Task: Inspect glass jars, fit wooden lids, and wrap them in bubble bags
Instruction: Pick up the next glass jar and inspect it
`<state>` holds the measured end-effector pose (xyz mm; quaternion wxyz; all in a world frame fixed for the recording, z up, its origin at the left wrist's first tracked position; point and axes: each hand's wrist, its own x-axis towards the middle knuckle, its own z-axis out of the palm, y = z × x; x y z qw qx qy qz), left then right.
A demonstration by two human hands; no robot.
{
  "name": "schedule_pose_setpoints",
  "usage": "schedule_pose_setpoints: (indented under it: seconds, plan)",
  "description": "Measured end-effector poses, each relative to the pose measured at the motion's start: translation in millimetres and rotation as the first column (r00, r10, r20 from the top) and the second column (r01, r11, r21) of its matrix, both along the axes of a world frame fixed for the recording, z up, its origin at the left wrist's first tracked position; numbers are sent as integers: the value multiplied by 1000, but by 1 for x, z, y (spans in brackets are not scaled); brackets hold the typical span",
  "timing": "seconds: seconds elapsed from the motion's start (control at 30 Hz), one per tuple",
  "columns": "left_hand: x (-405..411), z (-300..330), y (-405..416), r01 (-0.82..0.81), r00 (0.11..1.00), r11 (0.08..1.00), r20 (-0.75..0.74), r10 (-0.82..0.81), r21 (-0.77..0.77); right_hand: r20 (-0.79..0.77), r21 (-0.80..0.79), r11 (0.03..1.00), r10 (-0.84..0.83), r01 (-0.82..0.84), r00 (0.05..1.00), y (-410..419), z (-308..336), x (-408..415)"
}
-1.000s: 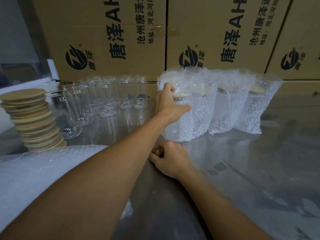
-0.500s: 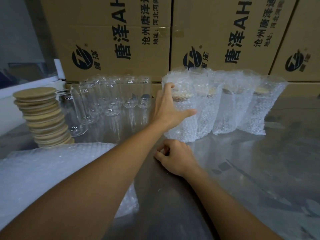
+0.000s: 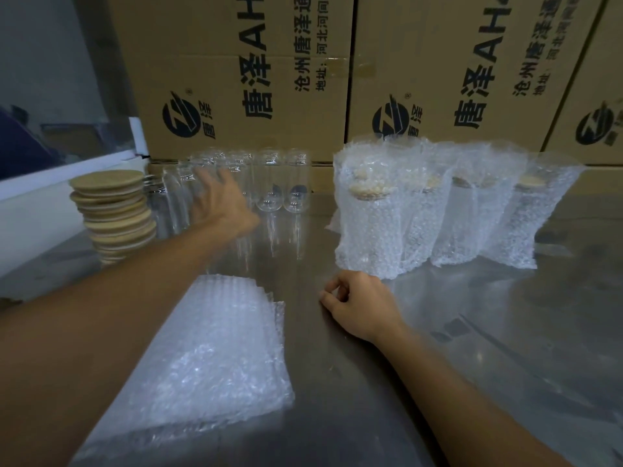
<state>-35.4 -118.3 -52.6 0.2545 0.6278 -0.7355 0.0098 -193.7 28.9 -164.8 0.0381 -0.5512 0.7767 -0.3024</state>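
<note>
left hand (image 3: 220,200) spread wide, blurred, holding nothing, jars (image 3: 269,183) right at its fingertips. right hand (image 3: 360,305) loosely curled, empty, on table (image 3: 472,332).

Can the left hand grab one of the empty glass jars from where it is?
Probably yes. The left hand is spread open right in front of the empty glass jars, and nothing stands between them. It is blurred, so contact is unclear.
</note>
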Motion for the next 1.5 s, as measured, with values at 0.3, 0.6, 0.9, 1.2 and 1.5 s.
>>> schedule_pose_setpoints:
  seconds: [0.3,0.6,0.9,1.2,1.5]
  plan:
    - [7,9,-21,-143,987,987,-60,148,71,14,-3,1000,25,-25,1000,-1,-1,-2]
    - [8,3,-25,-125,974,992,186,128,-31,23,-2,1000,23,-22,999,-1,-1,-3]
    - [-11,-12,25,125,914,981,402,-57,-146,39,-6,1000,25,-25,999,0,1,-2]
    - [-29,-41,92,452,848,835,442,-293,-314,143,-130,989,82,-63,986,5,3,2]
    - [-23,-56,120,657,730,535,273,-626,-531,303,-477,868,311,-139,901,9,5,1]
